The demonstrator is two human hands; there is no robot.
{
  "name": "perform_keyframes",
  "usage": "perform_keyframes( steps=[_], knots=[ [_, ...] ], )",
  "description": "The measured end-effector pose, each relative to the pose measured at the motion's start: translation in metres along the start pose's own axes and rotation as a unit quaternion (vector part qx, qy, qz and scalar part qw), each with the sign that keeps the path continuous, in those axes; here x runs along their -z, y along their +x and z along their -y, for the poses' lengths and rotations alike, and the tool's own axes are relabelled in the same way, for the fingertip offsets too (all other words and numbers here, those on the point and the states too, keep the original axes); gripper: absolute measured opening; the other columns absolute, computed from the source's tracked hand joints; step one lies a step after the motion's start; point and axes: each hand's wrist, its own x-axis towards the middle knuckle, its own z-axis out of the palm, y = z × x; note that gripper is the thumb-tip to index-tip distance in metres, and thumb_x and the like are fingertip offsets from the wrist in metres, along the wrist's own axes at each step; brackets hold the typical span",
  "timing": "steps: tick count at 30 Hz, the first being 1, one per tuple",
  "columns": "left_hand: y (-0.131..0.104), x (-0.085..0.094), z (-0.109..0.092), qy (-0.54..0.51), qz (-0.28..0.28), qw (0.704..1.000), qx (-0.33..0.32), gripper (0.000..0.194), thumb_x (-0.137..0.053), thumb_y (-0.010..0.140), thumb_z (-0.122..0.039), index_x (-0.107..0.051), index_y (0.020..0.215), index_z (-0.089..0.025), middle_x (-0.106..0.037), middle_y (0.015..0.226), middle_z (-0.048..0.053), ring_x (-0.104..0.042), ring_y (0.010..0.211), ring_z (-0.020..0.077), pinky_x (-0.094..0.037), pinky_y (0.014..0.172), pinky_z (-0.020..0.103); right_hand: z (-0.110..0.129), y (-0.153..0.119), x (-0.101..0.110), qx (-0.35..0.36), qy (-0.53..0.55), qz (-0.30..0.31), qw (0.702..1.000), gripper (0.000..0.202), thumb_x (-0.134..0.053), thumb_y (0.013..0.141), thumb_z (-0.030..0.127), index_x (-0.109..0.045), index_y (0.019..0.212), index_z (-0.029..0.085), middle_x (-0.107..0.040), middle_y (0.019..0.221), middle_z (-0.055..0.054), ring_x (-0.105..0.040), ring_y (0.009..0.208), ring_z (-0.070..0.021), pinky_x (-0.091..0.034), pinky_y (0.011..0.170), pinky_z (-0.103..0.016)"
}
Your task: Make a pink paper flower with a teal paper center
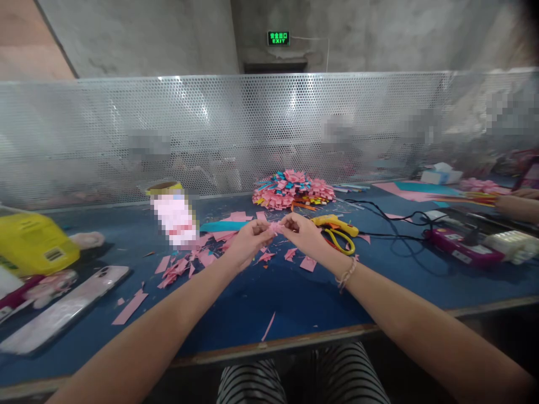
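You wear a thin, pale, cord-like bracelet (346,276) at your right wrist (334,262) and dark-and-light striped fabric legwear (252,382); both forearms (189,314) are bare.

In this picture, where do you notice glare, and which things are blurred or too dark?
In the head view, glare spots the perforated metal screen; in the head view, the yellow package looks smeared, and the pink paper between left hand and right hand is too soft to read its folds; the head view's upper right corner darkens.
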Motion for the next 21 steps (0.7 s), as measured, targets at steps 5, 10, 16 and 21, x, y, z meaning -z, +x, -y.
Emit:
perform_keyframes(
  steps=[5, 10, 16, 21],
  knots=[
    [-0.0007, -0.0004, -0.0008, 0.003, -0.012, 1.0, -0.005, 0.03, -0.07, 0.056, -0.02, -0.051, 0.079, -0.015, -0.055, 0.071, -0.001, -0.054, 0.064, 0.0087, -0.042, 0.065, 0.025, -0.0008, -0.0006, -0.0007, 0.002, 0.015, 0.0, 1.0, 0.008, -0.049, 0.072, 0.026, -0.048, 0.076, 0.019, -0.052, 0.069, 0.0, -0.05, 0.063, -0.0116, -0.042, 0.06, -0.025],
    [-0.0016, -0.001, -0.0033, 0.013, -0.011, 1.0, -0.008, 0.028, -0.069, 0.056, -0.018, -0.051, 0.077, -0.015, -0.054, 0.07, -0.002, -0.052, 0.063, 0.0081, -0.041, 0.063, 0.024, -0.0013, -0.0005, -0.0007, 0.004, 0.016, 0.003, 1.0, 0.007, -0.049, 0.072, 0.025, -0.048, 0.075, 0.019, -0.052, 0.07, 0.0, -0.05, 0.063, -0.0115, -0.042, 0.06, -0.025],
    [-0.0022, -0.0005, -0.0036, 0.054, -0.017, 0.998, -0.02, 0.024, -0.067, 0.058, -0.021, -0.051, 0.074, -0.016, -0.053, 0.071, -0.001, -0.051, 0.064, 0.0085, -0.041, 0.062, 0.025, 0.0004, -0.0014, -0.0019, -0.005, 0.02, 0.012, 1.0, 0.009, -0.05, 0.072, 0.027, -0.048, 0.074, 0.019, -0.053, 0.069, -0.001, -0.05, 0.062, -0.0122, -0.042, 0.059, -0.026],
    [0.0002, 0.0019, 0.0004, 0.093, -0.018, 0.994, -0.053, 0.023, -0.063, 0.061, -0.021, -0.05, 0.079, -0.015, -0.052, 0.073, -0.001, -0.05, 0.063, 0.0084, -0.041, 0.06, 0.025, 0.0035, -0.0016, -0.0015, 0.0, 0.005, 0.014, 1.0, 0.007, -0.051, 0.072, 0.025, -0.049, 0.073, 0.019, -0.054, 0.069, -0.001, -0.05, 0.062, -0.0113, -0.042, 0.059, -0.025]
  ],
)
